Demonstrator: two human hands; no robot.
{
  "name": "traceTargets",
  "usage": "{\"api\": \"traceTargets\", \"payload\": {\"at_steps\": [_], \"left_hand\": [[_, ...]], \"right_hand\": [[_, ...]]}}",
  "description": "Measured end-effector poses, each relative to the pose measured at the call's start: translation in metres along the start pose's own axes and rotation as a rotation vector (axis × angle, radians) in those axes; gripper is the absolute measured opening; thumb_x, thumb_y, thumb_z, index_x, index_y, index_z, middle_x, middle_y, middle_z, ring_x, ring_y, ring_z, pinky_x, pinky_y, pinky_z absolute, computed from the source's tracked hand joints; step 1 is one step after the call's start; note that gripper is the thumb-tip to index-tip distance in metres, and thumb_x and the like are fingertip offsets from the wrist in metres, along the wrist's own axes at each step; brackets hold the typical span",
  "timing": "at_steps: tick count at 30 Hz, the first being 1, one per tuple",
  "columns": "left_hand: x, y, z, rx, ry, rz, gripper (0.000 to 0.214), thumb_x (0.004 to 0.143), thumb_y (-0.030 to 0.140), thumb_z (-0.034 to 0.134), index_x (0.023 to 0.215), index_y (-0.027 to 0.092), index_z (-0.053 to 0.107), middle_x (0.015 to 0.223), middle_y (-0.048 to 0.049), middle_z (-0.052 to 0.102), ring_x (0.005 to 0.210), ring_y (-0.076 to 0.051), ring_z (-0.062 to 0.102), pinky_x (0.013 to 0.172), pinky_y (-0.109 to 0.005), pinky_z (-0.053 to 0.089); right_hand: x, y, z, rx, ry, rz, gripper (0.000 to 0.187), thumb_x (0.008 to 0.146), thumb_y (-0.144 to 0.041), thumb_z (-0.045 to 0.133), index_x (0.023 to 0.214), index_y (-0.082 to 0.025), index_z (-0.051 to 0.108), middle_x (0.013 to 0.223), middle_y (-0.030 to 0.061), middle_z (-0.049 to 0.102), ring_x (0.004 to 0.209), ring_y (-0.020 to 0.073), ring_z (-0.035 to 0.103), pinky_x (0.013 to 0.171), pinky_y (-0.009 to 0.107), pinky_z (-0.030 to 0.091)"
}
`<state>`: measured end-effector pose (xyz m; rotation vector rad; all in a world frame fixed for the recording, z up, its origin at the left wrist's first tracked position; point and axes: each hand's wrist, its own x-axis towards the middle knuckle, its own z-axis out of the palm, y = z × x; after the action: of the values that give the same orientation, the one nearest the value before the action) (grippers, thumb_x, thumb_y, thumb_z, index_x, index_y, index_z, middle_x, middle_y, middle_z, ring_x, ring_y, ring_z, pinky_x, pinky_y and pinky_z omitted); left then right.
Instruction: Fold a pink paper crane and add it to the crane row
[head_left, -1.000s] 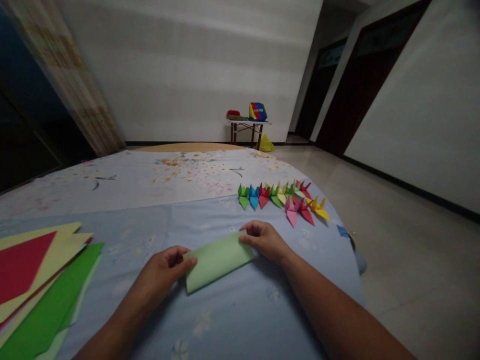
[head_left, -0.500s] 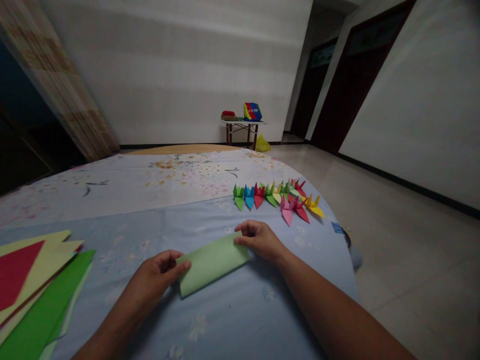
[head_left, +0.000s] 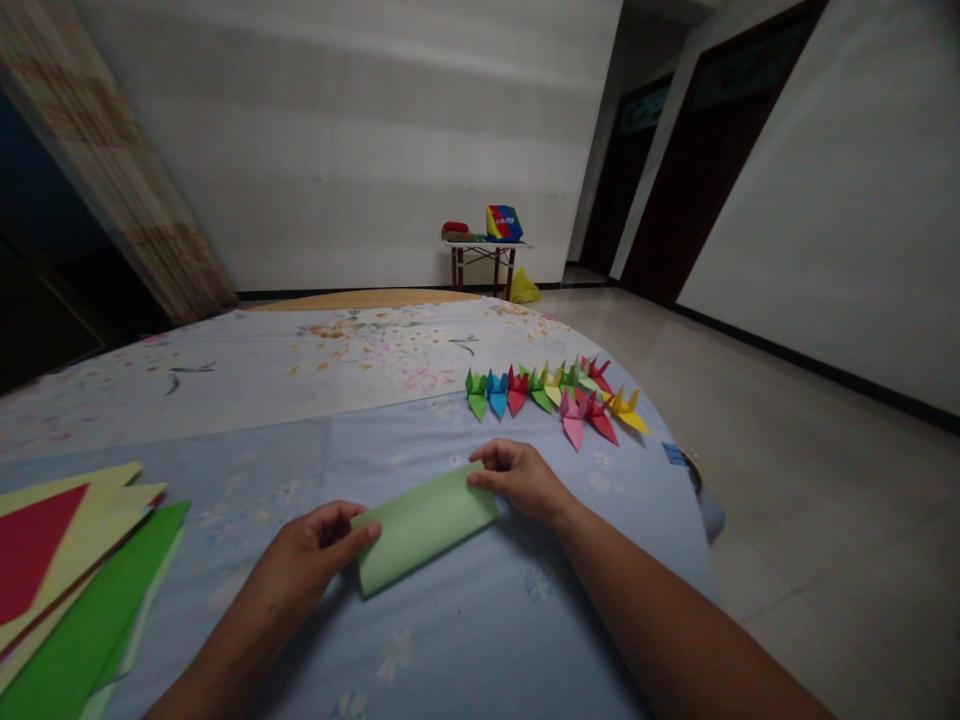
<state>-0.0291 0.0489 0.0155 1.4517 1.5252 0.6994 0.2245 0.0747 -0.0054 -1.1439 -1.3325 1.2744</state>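
A pale green sheet of paper (head_left: 426, 530), folded into a long rectangle, is held slightly slanted just over the blue cloth. My left hand (head_left: 319, 545) pinches its left end, thumb on top. At the upper right corner, my right hand (head_left: 521, 480) grips it between thumb and fingers. Beyond my right hand stand several folded paper cranes, among them a blue crane (head_left: 498, 393), a pink crane (head_left: 573, 420) and a yellow crane (head_left: 628, 410).
A pile of coloured paper, with a green sheet (head_left: 112, 590) and a red sheet (head_left: 37, 550), lies at the left. The flowered tablecloth (head_left: 360, 350) covers the round table. A small table (head_left: 487, 246) with a colourful bag (head_left: 504, 223) stands by the far wall.
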Motion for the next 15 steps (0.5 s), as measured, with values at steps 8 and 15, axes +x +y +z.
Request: {"api": "traceTargets", "payload": {"at_steps": [8,15], "left_hand": [[0.0016,-0.0016,0.0003,-0.004,0.002,0.032,0.041,0.055,0.056,0.065,0.072,0.018,0.064,0.062,-0.0012,0.061,0.061,-0.018,0.056,0.057,-0.026,0.040],[-0.0018,0.0028,0.0060,0.144,0.075,0.134,0.030,0.064,0.046,0.059,0.071,0.017,0.062,0.054,0.0031,0.052,0.054,-0.016,0.048,0.052,-0.025,0.035]], "right_hand": [[0.0009,0.0011,-0.0004,-0.042,-0.013,-0.011,0.032,0.057,-0.034,0.072,0.082,-0.016,0.061,0.058,-0.0069,0.043,0.052,0.0060,0.038,0.050,0.020,0.031],[-0.0027,0.0038,0.0016,-0.377,0.027,-0.113,0.022,0.068,-0.022,0.064,0.089,-0.017,0.063,0.063,-0.0047,0.048,0.059,0.0088,0.044,0.056,0.021,0.034]]}}
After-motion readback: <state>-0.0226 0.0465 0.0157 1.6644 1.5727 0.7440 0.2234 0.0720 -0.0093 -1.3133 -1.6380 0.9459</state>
